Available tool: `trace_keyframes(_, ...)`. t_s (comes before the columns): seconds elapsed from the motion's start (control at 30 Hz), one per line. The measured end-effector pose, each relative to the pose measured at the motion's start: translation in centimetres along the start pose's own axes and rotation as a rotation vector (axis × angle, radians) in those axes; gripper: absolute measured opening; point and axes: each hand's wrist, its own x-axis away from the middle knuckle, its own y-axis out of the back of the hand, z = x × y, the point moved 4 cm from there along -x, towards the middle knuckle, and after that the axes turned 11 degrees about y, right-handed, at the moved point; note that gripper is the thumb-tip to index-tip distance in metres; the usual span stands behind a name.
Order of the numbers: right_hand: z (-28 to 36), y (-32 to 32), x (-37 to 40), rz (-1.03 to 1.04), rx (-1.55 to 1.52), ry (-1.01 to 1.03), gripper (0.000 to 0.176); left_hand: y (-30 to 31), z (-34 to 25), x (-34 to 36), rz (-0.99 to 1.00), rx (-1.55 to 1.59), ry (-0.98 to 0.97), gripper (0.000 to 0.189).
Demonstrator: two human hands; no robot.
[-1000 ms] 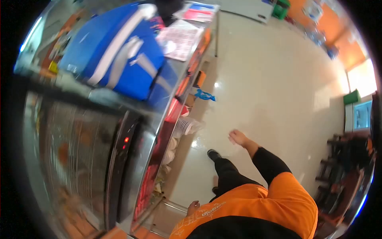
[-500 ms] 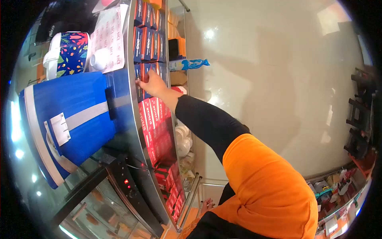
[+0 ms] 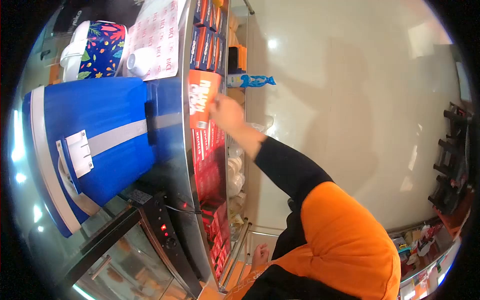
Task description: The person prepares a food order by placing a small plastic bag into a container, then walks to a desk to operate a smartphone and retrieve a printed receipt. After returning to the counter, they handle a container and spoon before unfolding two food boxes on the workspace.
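Note:
My right hand (image 3: 229,116) pinches the right edge of an orange cardboard box (image 3: 201,100) with white lettering, its broad face turned up towards me. The box is over the shelf top, in front of packed dark blue and orange boxes (image 3: 204,47) and beside red boxes (image 3: 204,155) with white print. Whether it still touches the boxes beneath cannot be seen. Low in the view, my left hand (image 3: 260,254) hangs near my body, fingers loosely bent and apart, with nothing visible in it.
Left of the boxes stand a blue cooler box (image 3: 110,150), a floral-patterned container (image 3: 105,50) and a white cup (image 3: 140,62) on printed paper (image 3: 155,37). A blue plastic packet (image 3: 257,81) juts out from the shelf. A glass cabinet (image 3: 125,260) is at lower left.
My right hand has drawn the orange box out of the packed row and moved right with it. The view has shifted slightly. My left hand stays low beside my body.

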Motion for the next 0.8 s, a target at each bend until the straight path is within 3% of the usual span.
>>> trace_keyframes(0.03,-1.1,1.8,1.9,0.007,-0.021,-0.01,0.033,0.1,-2.3,-0.3,0.017,-0.001,-0.01,0.052)
trace_keyframes(0.1,-5.5,4.6,6.6,0.068,-0.039,-0.058,0.034,0.4,-10.3,0.9,-0.02,0.032,-0.326,0.071)
trace_keyframes(0.17,-7.7,8.1,12.6,0.368,0.008,-0.333,0.039,1.5,-21.0,3.9,-0.2,-0.058,-0.499,0.104)
trace_keyframes(0.2,-9.2,8.9,16.0,0.456,0.038,-0.313,0.043,2.0,-24.3,4.3,-0.279,-0.132,-0.587,0.112)
trace_keyframes(0.23,-7.9,10.3,19.1,0.577,-0.033,-0.455,0.045,2.4,-26.9,4.7,-0.36,-0.207,-0.671,0.121)
trace_keyframes(0.3,-9.0,10.8,25.3,0.796,-0.085,-0.496,0.044,2.9,-29.7,4.9,-0.508,-0.339,-0.855,0.133)
trace_keyframes(0.33,-8.8,10.9,28.2,0.854,-0.291,-0.729,0.041,2.9,-30.6,4.9,-0.575,-0.396,-0.956,0.137)
trace_keyframes(0.4,-8.6,11.5,30.8,0.851,-0.432,-0.995,0.037,2.9,-31.1,4.8,-0.617,-0.447,-1.1,0.144)
trace_keyframes(0.43,-8.6,11.5,31.4,0.891,-0.457,-1.029,0.034,2.9,-30.8,4.7,-0.587,-0.442,-1.144,0.148)
trace_keyframes(0.5,-8.2,11.4,31.6,0.976,-0.523,-1.09,0.03,2.4,-30.9,5.1,-0.547,-0.382,-1.261,0.153)
trace_keyframes(0.6,-6.9,10.0,31.8,1.125,-0.621,-1.151,0.026,2.2,-30.9,6.5,-0.606,-0.33,-1.257,0.154)
trace_keyframes(0.77,-8.4,7.2,33.9,1.432,-0.75,-1.256,0.031,4.3,-32.4,7.8,-0.678,-0.385,-1.209,0.132)
trace_keyframes(0.8,-7.9,7.2,33.4,1.519,-0.64,-1.2,0.035,4.7,-32.4,8.2,-0.691,-0.372,-1.195,0.126)
